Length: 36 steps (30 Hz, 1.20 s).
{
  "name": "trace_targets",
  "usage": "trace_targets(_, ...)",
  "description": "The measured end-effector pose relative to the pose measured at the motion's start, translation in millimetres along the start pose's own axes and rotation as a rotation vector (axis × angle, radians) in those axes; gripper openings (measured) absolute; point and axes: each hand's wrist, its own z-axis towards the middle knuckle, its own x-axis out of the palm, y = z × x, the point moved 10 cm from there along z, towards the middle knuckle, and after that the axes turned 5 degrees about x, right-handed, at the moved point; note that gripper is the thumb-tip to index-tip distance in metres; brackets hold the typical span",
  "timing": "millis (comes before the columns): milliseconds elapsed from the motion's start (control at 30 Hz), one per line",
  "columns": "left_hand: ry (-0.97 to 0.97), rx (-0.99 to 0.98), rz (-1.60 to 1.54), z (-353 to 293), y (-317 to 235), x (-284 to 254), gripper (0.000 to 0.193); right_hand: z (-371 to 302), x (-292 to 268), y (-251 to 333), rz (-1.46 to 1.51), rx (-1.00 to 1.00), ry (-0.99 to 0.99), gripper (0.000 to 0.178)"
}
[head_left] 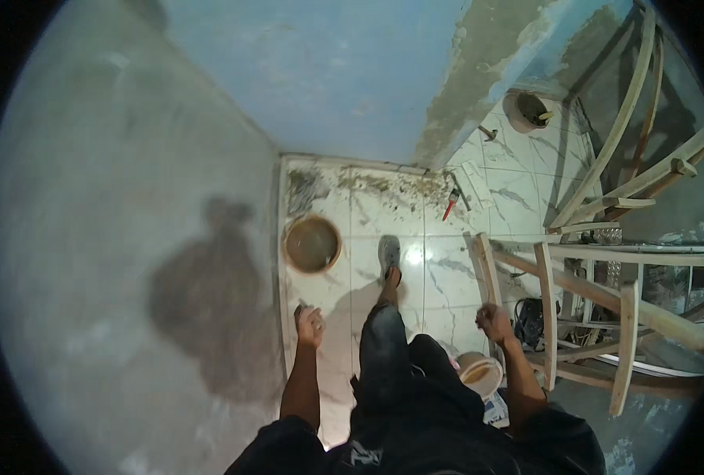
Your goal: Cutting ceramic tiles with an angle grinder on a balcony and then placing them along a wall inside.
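Note:
My left hand (311,326) hangs low near the grey wall, fingers curled. A small dark shape shows at its fingertips, too small to name. Just ahead of it on the tiles stands a round orange-brown tub (290,256) with greyish water in it. My right hand (494,323) is closed loosely beside a wooden frame (546,305) with several pale legs. Whether it touches the nearest leg, or has anything in its fingers, I cannot tell. A light-coloured bucket (490,386) sits by my right forearm, partly hidden by my body.
One sandaled foot (390,253) is forward on the marbled tiles. Crumbs of debris (383,184) line the wall base. A red-handled brush (451,204), a hammer (488,133) and a mortar tub (529,111) lie farther right. Curved wooden pieces (617,134) lean at the right wall.

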Motion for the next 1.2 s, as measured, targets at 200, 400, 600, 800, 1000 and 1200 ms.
trace_targets(200,-0.370,0.246,0.436,279.0,25.3,-78.4,0.039,123.0,-24.5,-50.9,-0.046,0.258,0.009,0.027)
trace_targets(400,0.029,0.519,0.622,460.1,31.3,-97.7,0.052,328.7,-15.9,-89.7,0.104,0.205,0.043,0.027)
trace_targets(600,-0.098,0.400,0.814,530.3,83.5,-97.8,0.050,509.7,31.7,-146.6,0.090,0.234,0.136,0.022)
trace_targets(800,-0.169,0.405,0.967,511.7,86.7,-121.4,0.048,610.2,104.8,-202.7,0.285,0.183,0.223,0.012)
trace_targets(1000,-0.256,0.478,1.158,484.7,45.9,-121.5,0.045,640.2,135.6,-228.1,0.284,0.032,0.211,0.020)
trace_targets(1200,-0.401,0.606,1.352,436.8,-1.7,-109.5,0.043,630.0,146.7,-193.7,0.184,-0.056,0.261,0.016)
